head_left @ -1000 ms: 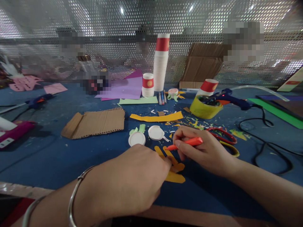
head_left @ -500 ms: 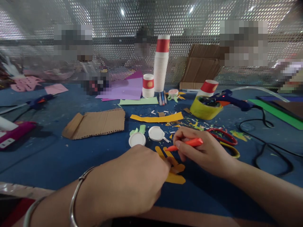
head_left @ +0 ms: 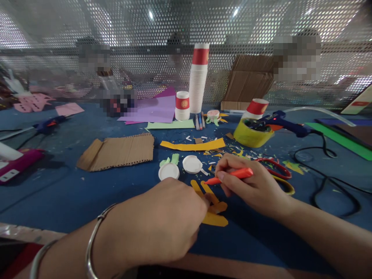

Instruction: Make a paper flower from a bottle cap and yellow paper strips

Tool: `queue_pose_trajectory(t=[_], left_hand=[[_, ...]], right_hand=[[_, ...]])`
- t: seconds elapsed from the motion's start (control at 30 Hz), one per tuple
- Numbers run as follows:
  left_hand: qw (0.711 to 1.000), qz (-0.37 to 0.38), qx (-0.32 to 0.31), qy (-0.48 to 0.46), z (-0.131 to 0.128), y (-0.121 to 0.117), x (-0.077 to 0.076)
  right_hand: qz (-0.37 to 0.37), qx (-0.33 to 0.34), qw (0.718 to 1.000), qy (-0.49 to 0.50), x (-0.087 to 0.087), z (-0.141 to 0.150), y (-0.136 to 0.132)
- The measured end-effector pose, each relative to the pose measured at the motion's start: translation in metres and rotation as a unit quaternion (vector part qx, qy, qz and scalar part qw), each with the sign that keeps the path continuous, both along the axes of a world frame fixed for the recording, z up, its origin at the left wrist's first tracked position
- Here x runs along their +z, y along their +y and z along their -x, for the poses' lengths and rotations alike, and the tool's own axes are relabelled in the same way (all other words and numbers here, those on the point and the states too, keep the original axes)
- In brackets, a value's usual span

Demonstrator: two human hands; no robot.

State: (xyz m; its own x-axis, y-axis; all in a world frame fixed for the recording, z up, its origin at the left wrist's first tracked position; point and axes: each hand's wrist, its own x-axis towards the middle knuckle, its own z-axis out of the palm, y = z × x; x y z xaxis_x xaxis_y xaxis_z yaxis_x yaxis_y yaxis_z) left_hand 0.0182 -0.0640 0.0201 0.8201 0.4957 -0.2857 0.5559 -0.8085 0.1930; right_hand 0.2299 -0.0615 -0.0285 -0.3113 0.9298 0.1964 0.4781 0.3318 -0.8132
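Observation:
My right hand point(head_left: 250, 182) pinches a red-orange marker point(head_left: 232, 176), its tip at the upper end of a narrow orange paper strip point(head_left: 209, 190). My left hand point(head_left: 171, 217) is curled over several orange paper pieces point(head_left: 216, 219), its fingertips pressing them against the table; most of its fingers are hidden under the knuckles. Just beyond it lie two white round cup bottoms, the left one point(head_left: 169, 171) beside pale green paper and the right one point(head_left: 192, 164) with a small tab. A longer orange strip point(head_left: 193, 145) lies farther back.
Scissors point(head_left: 274, 168) lie partly behind my right hand. A glue gun point(head_left: 287, 122) rests on a yellow tape roll point(head_left: 251, 133), its black cord looping right. Corrugated cardboard point(head_left: 122, 152) lies left. Stacked paper cups point(head_left: 198, 85) stand at the back, before a perforated metal screen point(head_left: 139, 23).
My right hand and the marker have shifted slightly right, the tip staying near the strip's end. My left hand keeps its place on the orange paper.

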Motion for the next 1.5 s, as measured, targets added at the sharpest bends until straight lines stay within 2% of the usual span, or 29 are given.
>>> queue_pose_trajectory(t=[0.37, 0.8, 1.0, 1.2, 1.5], left_hand=[[0.999, -0.042, -0.012, 0.016, -0.0026, -0.001, 0.0026], [0.999, -0.035, -0.02, 0.031, -0.0027, -0.0015, 0.0043], [0.998, -0.032, -0.006, 0.051, -0.0048, -0.0015, 0.0049], [1.0, -0.016, -0.003, 0.011, -0.0016, -0.0001, 0.0012], [0.998, -0.056, -0.016, -0.012, -0.0016, 0.0028, -0.0014]], right_hand=[[0.002, 0.0, 1.0, -0.031, -0.0013, 0.0005, 0.0016], [0.003, 0.012, 1.0, -0.029, -0.0015, 0.0021, 0.0034], [0.002, 0.007, 1.0, 0.009, -0.0042, 0.0027, 0.0041], [-0.034, -0.019, 0.999, 0.012, -0.0012, 0.0028, 0.0019], [-0.054, -0.023, 0.998, 0.008, 0.002, 0.0039, 0.0014]])
